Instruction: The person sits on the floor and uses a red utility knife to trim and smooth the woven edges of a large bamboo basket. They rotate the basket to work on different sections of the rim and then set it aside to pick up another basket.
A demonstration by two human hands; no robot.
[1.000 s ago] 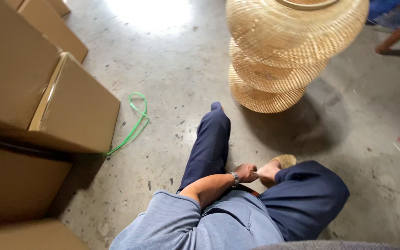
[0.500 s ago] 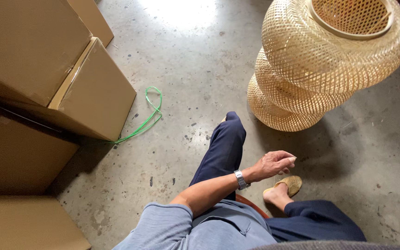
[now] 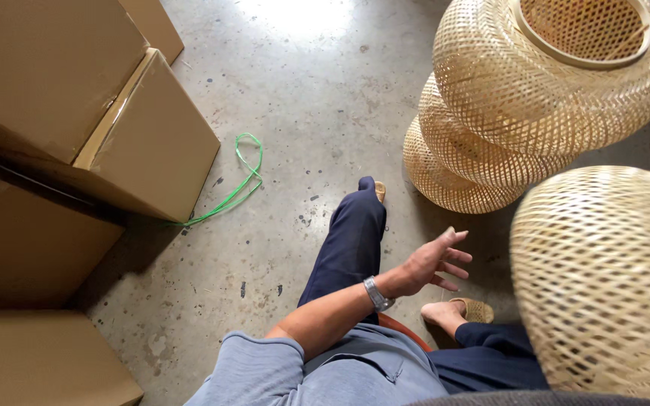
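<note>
My left hand [image 3: 430, 265] is spread empty toward the woven bamboo shade [image 3: 603, 278] (light, springy, crushable, I'd judge), best cradled by its rim.

Bright daylight glare on floor [image 3: 302, 90], soft shadows

A large, rounded lampshade of pale woven bamboo lattice [image 3: 603, 282] fills the lower right of the view, close to the camera and slightly blurred, its open weave showing diamond-shaped gaps. It sits just right of the person's left hand [image 3: 432, 263], which hangs open with fingers [image 3: 457, 259] spread, not touching it. What bears it is out of view. Behind it, on the concrete floor [image 3: 317, 90], stands a stack of similar woven bamboo shades [image 3: 520, 113], tilted, the topmost with its round rimmed opening facing up.
</note>
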